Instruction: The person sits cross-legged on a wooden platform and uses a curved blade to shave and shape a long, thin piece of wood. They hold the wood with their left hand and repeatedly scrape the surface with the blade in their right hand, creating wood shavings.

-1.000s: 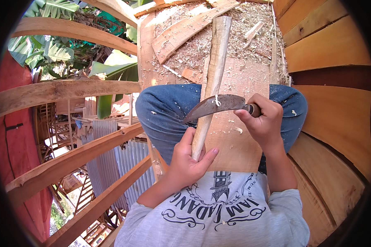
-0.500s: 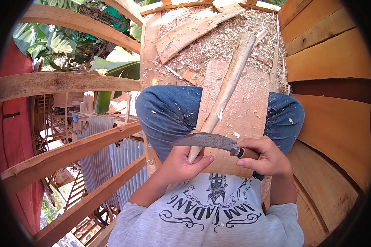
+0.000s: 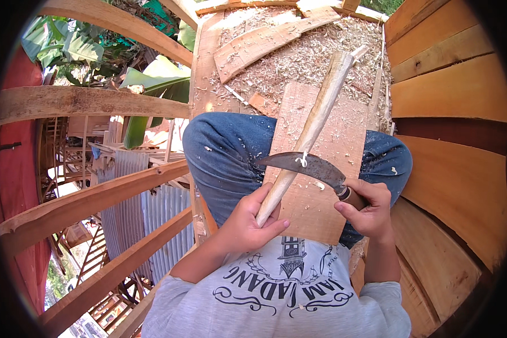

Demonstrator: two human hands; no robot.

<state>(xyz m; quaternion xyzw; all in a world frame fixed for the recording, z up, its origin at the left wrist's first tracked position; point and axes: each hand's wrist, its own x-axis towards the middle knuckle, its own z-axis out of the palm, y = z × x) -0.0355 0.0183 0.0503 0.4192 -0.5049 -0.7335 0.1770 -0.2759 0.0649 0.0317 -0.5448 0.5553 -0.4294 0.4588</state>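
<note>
My left hand [image 3: 250, 221] is closed round the near end of a long, pale wooden stick [image 3: 316, 115], which slants away to the upper right. Below the stick, a flat wooden board [image 3: 343, 129] rests across my lap. My right hand [image 3: 369, 207] grips the short wooden handle of a curved knife [image 3: 321, 169]. The dark blade lies across the stick, a little beyond my left hand, its tip pointing left. A small curl of shaving [image 3: 303, 160] clings to the blade where it crosses the stick.
Shavings [image 3: 298, 53] cover the floor ahead, around a larger plank [image 3: 265, 48] and a small wood block [image 3: 263, 105]. Wooden rails [image 3: 96, 200] run along the left, with corrugated sheets [image 3: 169, 219] beyond and below. A plank wall [image 3: 450, 169] stands close on the right.
The knife has moved away from me along the stick, from beside my left hand to farther up. A shaving now curls on its blade. My left hand keeps its hold.
</note>
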